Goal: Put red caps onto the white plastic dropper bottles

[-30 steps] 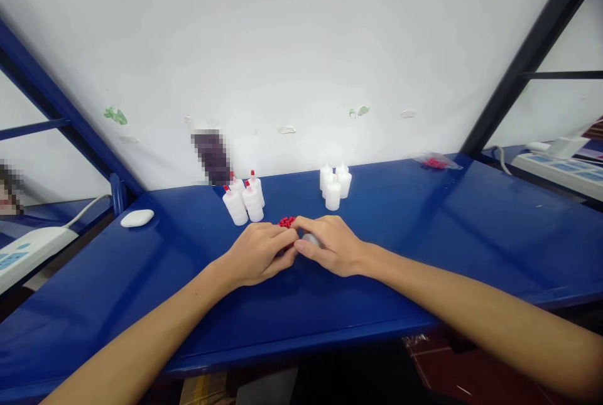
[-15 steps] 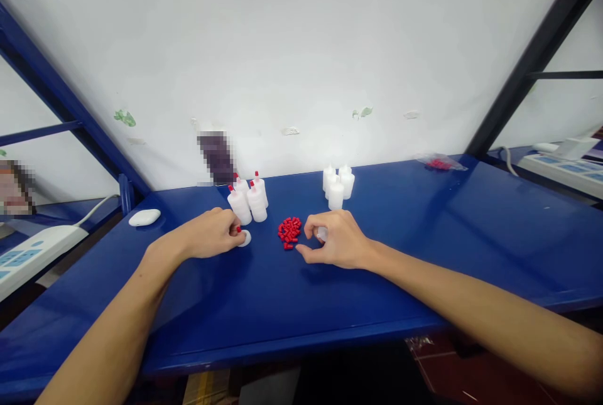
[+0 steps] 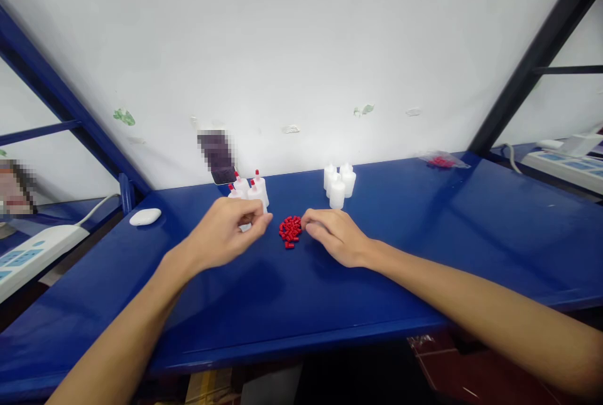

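I am seeing the left bare hand (image 3: 226, 232) hovering before the red-tipped white plastic bottles (image 3: 255, 192), half-closed; whether it is pinching anything, I cannot tell. The right bare hand (image 3: 338, 237) is curling beside the pile of small red cylindrical caps (image 3: 290, 229) on the glossy blue tabletop (image 3: 301, 304); its palm is hidden, contents unknown. Tipless white plastic bottles (image 3: 336, 194) are standing behind it. I am judging this as cap-fitting; the next move is calling for one cap, precisely pinched.

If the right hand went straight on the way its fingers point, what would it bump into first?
Most likely the pile of small red caps, just ahead of the right hand. From this single view, whether they touch is hard to tell.
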`<action>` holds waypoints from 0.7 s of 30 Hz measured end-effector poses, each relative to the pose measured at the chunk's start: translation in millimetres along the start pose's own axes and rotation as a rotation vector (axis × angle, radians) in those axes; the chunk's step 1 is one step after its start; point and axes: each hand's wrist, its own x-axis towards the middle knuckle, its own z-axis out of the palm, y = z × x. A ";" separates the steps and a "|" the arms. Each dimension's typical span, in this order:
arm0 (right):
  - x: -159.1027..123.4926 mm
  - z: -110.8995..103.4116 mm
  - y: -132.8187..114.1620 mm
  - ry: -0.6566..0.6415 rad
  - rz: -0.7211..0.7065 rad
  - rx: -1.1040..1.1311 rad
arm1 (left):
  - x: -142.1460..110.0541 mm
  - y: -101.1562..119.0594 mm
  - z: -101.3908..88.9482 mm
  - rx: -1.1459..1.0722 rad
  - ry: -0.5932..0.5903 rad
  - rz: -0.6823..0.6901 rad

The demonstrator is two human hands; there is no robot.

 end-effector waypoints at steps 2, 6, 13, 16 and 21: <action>0.4 0.1 3.3 0.036 -0.035 0.092 | 2.5 13.0 13.0 0.002 0.039 0.114; 2.2 1.2 6.0 0.068 -0.002 0.135 | 2.7 14.4 40.4 0.073 -0.070 0.155; 3.6 1.0 3.8 0.068 0.074 0.100 | 0.5 4.5 42.1 0.083 -0.273 0.137; 3.7 0.4 2.4 0.025 0.048 0.071 | 0.9 4.2 37.8 0.129 -0.288 0.148; 3.3 0.4 3.0 0.012 0.039 0.061 | 2.1 3.2 39.9 0.121 -0.293 0.163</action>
